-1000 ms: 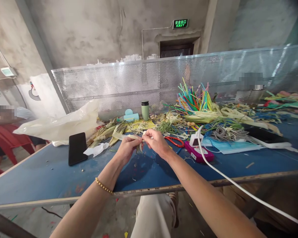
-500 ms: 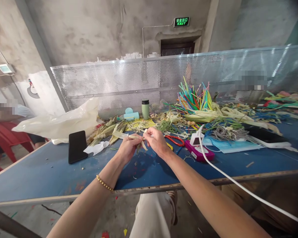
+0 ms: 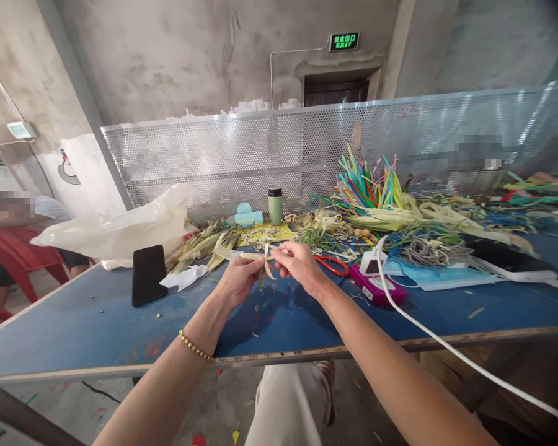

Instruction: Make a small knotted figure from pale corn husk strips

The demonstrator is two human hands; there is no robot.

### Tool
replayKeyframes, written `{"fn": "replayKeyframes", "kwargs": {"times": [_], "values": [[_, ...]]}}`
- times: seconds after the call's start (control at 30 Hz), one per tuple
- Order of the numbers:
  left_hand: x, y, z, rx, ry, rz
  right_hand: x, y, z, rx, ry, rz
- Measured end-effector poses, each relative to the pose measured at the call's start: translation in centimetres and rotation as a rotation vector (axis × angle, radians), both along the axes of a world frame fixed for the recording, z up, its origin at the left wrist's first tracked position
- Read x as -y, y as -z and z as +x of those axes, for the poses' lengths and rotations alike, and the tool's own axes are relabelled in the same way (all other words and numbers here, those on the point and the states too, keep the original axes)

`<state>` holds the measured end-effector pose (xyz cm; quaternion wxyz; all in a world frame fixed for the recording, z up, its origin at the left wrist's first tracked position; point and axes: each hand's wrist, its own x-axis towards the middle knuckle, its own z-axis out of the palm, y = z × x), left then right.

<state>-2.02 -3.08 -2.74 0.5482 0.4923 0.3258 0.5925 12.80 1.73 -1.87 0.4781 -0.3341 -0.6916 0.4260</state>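
Note:
My left hand is closed in a pinch on pale corn husk strips above the blue table. One husk end sticks out to the left past the thumb, and others stand up and hang down at the fingertips. Just to the right, my right hand has its thumb and forefinger pressed together at the husk. A small gap with husk in it lies between the two hands. Behind them is a pile of dry husks. Red-handled scissors lie beside my right hand, partly hidden by it.
A black phone and white scrap lie left, near a large plastic bag. A green bottle stands behind. To the right are a purple box, white cable, coloured stems and a blue mask.
My right hand has drawn slightly right, away from my left, so more of the husk strips shows between them. My left hand keeps its pinch. The whole view has shifted a little.

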Motion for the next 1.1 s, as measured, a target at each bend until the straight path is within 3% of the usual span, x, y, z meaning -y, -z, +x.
{"fn": "replayKeyframes", "kwargs": {"times": [0.17, 0.43, 0.73, 0.87, 1.1], "values": [[-0.5, 0.4, 0.0, 0.027, -0.089, 0.040, -0.1, 0.2, -0.1, 0.033, 0.027, -0.003], [-1.3, 1.1, 0.0, 0.035, -0.137, 0.051, -0.2, 0.3, -0.3, 0.238, 0.201, 0.194], [-0.2, 0.2, -0.4, 0.003, 0.040, -0.082, -0.4, 0.5, 0.0, 0.105, 0.059, 0.140], [-0.1, 0.1, -0.2, -0.025, 0.097, -0.033, -0.5, 0.4, 0.0, 0.055, 0.060, 0.124], [-0.5, 0.8, -0.2, -0.017, -0.013, 0.012, -0.2, 0.3, -0.1, 0.039, 0.079, 0.093]]}}
